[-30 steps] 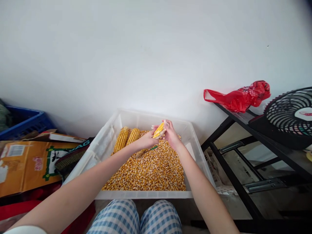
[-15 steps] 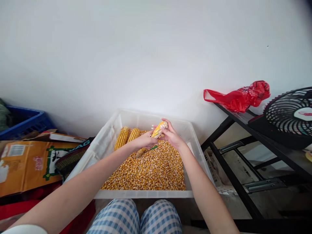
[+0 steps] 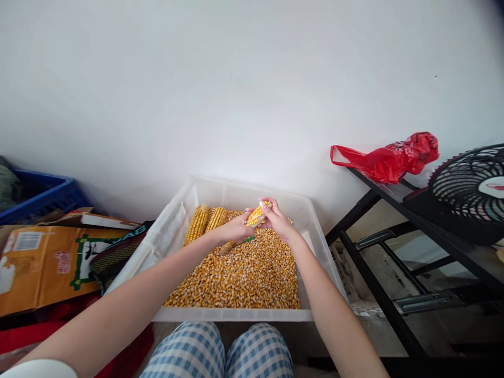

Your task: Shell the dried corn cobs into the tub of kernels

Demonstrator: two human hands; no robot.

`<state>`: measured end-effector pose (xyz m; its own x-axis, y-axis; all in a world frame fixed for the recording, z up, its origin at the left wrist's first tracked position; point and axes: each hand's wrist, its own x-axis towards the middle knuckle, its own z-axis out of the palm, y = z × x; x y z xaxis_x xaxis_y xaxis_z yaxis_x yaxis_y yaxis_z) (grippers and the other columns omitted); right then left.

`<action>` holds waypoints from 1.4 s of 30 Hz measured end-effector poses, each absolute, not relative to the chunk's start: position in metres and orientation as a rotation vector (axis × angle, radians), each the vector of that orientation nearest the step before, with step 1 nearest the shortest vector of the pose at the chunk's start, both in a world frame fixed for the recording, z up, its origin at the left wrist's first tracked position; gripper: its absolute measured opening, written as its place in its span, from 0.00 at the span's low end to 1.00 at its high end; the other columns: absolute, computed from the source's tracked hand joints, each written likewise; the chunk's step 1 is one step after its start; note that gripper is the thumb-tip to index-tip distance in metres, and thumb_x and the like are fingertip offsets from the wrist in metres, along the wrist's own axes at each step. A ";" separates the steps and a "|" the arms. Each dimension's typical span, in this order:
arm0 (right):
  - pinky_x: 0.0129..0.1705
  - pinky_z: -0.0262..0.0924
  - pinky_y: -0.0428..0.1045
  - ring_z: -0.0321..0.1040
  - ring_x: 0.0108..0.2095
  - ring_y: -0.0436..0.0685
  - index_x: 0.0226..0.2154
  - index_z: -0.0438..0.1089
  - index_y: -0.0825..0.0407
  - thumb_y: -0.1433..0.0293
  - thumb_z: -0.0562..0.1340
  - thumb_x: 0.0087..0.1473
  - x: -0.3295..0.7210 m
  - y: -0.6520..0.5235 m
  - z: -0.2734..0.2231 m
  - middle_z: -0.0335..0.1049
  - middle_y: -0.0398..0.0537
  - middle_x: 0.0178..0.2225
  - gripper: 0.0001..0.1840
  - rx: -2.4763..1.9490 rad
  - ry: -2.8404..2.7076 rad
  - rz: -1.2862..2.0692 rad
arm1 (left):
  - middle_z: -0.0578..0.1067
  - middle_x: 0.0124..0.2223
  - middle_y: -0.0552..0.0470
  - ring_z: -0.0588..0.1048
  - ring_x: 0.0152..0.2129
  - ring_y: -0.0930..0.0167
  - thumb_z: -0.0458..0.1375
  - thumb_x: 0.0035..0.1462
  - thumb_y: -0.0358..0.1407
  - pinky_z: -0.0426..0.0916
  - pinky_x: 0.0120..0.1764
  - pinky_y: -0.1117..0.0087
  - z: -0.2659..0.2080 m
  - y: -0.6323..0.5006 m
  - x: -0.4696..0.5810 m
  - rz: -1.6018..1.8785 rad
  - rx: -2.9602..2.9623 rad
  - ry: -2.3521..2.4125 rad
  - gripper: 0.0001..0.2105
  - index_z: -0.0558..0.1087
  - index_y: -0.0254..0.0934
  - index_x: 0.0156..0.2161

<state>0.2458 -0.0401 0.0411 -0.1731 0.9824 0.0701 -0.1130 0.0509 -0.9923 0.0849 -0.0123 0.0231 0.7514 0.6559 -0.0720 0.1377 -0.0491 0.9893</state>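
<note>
Between both hands is a partly stripped corn cob (image 3: 258, 215), yellow with paler bare patches, held above a plastic bin (image 3: 232, 314). My left hand (image 3: 238, 227) grips its lower left end. My right hand (image 3: 279, 220) is closed around the upper right end, thumb pressed on the kernels. Loose corn kernels (image 3: 244, 281) lie heaped in the bin below. Two whole ears of corn (image 3: 197, 224) rest side by side at the bin's back left. Under my left hand, another cob (image 3: 226, 248) and a thin tool with a green part (image 3: 249, 239) are partly hidden.
At left lie a cardboard box (image 3: 43, 268), a dark mesh bag (image 3: 118, 257) and a blue crate (image 3: 47, 197). On the right, a black metal stand (image 3: 378, 273) bears a red plastic bag (image 3: 388, 160) and a black fan (image 3: 468, 189). A white wall rises behind the bin.
The held cob has dropped slightly and tilted flatter. My right hand has lowered, and its thumb has shifted over the cob. The ears and the heap look unchanged.
</note>
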 end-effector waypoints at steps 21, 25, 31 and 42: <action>0.30 0.68 0.50 0.68 0.31 0.50 0.41 0.51 0.42 0.60 0.60 0.48 0.243 -0.038 0.038 0.64 0.39 0.35 0.21 -0.968 -1.202 1.395 | 0.70 0.36 0.50 0.65 0.21 0.76 0.51 0.40 0.29 0.58 0.22 0.76 0.020 -0.005 0.088 0.558 1.824 0.737 0.28 0.60 0.32 0.52; 0.27 0.67 0.49 0.68 0.30 0.51 0.41 0.50 0.42 0.56 0.59 0.48 0.235 -0.040 0.040 0.64 0.40 0.35 0.22 -0.981 -1.157 1.373 | 0.70 0.42 0.47 0.69 0.33 0.69 0.52 0.39 0.27 0.63 0.33 0.72 0.020 -0.005 0.091 0.664 1.924 0.750 0.26 0.63 0.32 0.49; 0.24 0.65 0.43 0.66 0.28 0.48 0.40 0.50 0.44 0.61 0.64 0.43 0.232 -0.037 0.033 0.61 0.37 0.31 0.26 -1.148 -1.202 1.184 | 0.71 0.36 0.47 0.68 0.26 0.71 0.51 0.39 0.28 0.61 0.26 0.73 0.020 -0.010 0.092 0.561 1.940 0.827 0.26 0.61 0.29 0.49; 0.28 0.67 0.47 0.68 0.29 0.49 0.40 0.49 0.44 0.61 0.63 0.44 0.245 -0.031 0.023 0.63 0.37 0.32 0.25 -1.117 -1.243 1.346 | 0.65 0.26 0.56 0.58 0.16 0.79 0.50 0.39 0.27 0.51 0.17 0.77 0.025 -0.014 0.087 0.461 1.829 0.672 0.24 0.61 0.33 0.47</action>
